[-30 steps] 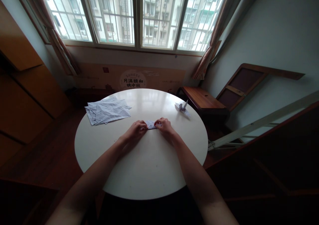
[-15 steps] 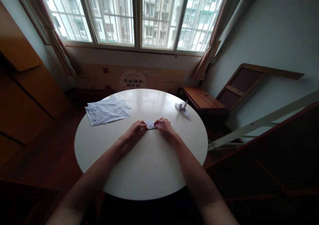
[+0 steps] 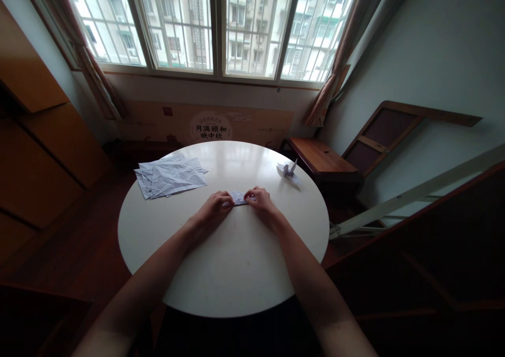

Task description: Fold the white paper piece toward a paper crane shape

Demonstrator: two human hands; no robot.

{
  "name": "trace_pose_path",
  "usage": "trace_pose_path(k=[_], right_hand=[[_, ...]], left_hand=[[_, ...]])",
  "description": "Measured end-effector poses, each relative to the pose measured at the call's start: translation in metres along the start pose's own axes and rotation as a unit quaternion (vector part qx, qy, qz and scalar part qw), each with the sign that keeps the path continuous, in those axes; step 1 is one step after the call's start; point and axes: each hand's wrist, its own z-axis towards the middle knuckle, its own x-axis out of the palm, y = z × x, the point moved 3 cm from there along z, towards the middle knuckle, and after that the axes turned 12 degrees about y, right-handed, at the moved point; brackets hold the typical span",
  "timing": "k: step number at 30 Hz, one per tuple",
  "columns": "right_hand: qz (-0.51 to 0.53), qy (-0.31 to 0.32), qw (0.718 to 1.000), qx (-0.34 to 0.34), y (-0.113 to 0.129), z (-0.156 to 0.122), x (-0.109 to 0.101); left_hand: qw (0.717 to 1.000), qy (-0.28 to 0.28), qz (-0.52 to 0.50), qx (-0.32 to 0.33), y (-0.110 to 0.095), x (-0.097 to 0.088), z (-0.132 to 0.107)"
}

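A small folded piece of pale paper [image 3: 238, 197] lies near the middle of the round white table [image 3: 232, 273]. My left hand [image 3: 213, 207] presses on its left end with curled fingers. My right hand [image 3: 260, 200] pinches its right end, fingers closed on the fold. Most of the paper is hidden between the two hands.
A fanned pile of creased white sheets [image 3: 169, 177] lies at the table's back left. A finished paper crane [image 3: 288, 169] stands at the back right. Beyond the table are a wooden bench [image 3: 321, 158], a window, a printed cardboard panel [image 3: 209, 125] and wooden cabinets on the left.
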Motion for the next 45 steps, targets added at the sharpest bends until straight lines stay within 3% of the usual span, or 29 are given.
trace_pose_path(k=[7,16,21,33,45], right_hand=[[0.038,0.013,0.999,-0.004,0.007,-0.005,-0.005],[0.057,-0.067,0.995,-0.053,0.003,-0.001,-0.004],[0.091,-0.029,0.986,-0.135,0.004,-0.001,0.003],[0.043,-0.030,0.987,-0.151,0.012,-0.002,0.007],[0.059,-0.023,0.975,-0.211,0.006,0.004,0.022]], left_hand=[[0.999,0.008,0.040,0.000,0.004,-0.001,0.000],[0.997,0.001,0.070,0.016,0.011,0.005,-0.001],[0.993,-0.008,0.118,-0.020,0.010,0.005,-0.002],[0.981,0.001,0.139,-0.138,0.003,-0.002,-0.002],[0.989,0.003,0.083,-0.123,0.012,0.004,0.000]])
